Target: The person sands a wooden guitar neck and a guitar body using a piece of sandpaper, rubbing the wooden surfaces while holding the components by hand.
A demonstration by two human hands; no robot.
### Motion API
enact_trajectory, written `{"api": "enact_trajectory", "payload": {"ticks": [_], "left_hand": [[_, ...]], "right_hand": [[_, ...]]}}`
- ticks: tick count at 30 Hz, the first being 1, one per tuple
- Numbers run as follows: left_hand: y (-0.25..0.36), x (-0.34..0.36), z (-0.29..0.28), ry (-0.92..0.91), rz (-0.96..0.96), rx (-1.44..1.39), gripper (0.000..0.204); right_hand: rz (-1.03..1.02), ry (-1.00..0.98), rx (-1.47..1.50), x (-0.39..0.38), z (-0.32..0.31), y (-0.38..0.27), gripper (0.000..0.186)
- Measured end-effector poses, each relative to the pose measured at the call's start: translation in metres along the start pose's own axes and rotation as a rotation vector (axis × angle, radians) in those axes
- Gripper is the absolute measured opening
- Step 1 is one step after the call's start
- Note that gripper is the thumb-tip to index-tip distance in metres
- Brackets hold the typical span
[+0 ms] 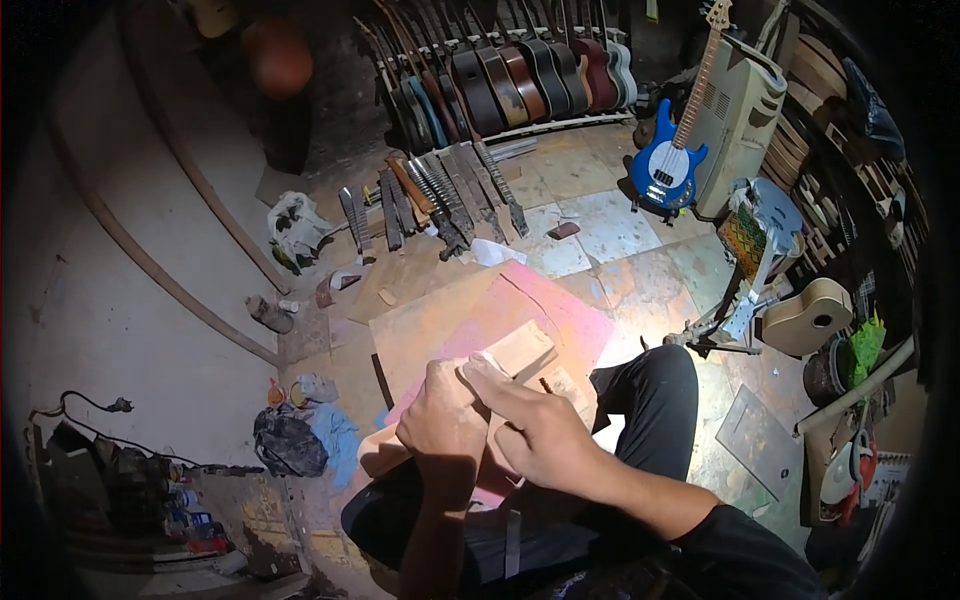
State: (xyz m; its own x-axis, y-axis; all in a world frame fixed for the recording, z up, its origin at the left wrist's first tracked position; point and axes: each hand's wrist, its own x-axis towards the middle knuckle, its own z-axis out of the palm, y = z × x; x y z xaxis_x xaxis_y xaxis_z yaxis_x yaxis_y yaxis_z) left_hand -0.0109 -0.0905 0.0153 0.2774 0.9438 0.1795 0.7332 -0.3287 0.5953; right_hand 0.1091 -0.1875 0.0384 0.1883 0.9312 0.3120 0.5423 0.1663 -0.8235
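Observation:
I sit on the floor with a pale wooden block (520, 352), shaped like a guitar neck piece, held over my lap. My left hand (440, 420) wraps around its near end. My right hand (535, 420) rests on top of the wood with the fingers stretched along it, pressing something small that I cannot make out. Under the block lies a pink-stained plywood sheet (560, 300). My black-trousered knee (655, 385) sits to the right of it.
Several guitar necks (440, 195) lie in a row on the floor ahead, with a rack of guitar bodies (520, 80) behind. A blue bass guitar (668, 165) stands at right, an unfinished body (805, 315) beside it. Bags and rags (295, 435) lie at left.

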Motion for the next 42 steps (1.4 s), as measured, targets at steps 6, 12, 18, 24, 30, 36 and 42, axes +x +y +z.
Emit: {"api": "enact_trajectory", "payload": {"ticks": [6, 12, 18, 24, 30, 36, 42], "left_hand": [[0.01, -0.003, 0.002, -0.016, -0.028, 0.097, 0.029], [-0.001, -0.01, 0.01, 0.092, 0.194, -0.363, 0.027], [0.006, -0.007, 0.017, 0.009, 0.161, -0.17, 0.028], [0.024, -0.012, 0.01, -0.012, 0.116, -0.069, 0.025], [0.021, -0.021, 0.013, 0.046, 0.2, -0.086, 0.027], [0.024, -0.011, 0.008, 0.006, -0.005, -0.029, 0.033], [0.01, -0.012, 0.012, 0.088, 0.078, -0.145, 0.032]], "right_hand": [[0.435, -0.13, -0.418, 0.011, -0.014, 0.021, 0.069], [0.146, -0.005, -0.348, 0.0, -0.035, 0.066, 0.064], [0.001, 0.037, -0.034, -0.016, -0.021, 0.022, 0.064], [0.196, 0.008, -0.207, -0.003, -0.025, 0.039, 0.07], [0.138, 0.084, -0.319, 0.004, -0.034, 0.062, 0.072], [0.011, 0.083, -0.173, -0.018, -0.027, 0.025, 0.056], [-0.018, 0.17, -0.121, -0.017, -0.009, 0.028, 0.057]]}}
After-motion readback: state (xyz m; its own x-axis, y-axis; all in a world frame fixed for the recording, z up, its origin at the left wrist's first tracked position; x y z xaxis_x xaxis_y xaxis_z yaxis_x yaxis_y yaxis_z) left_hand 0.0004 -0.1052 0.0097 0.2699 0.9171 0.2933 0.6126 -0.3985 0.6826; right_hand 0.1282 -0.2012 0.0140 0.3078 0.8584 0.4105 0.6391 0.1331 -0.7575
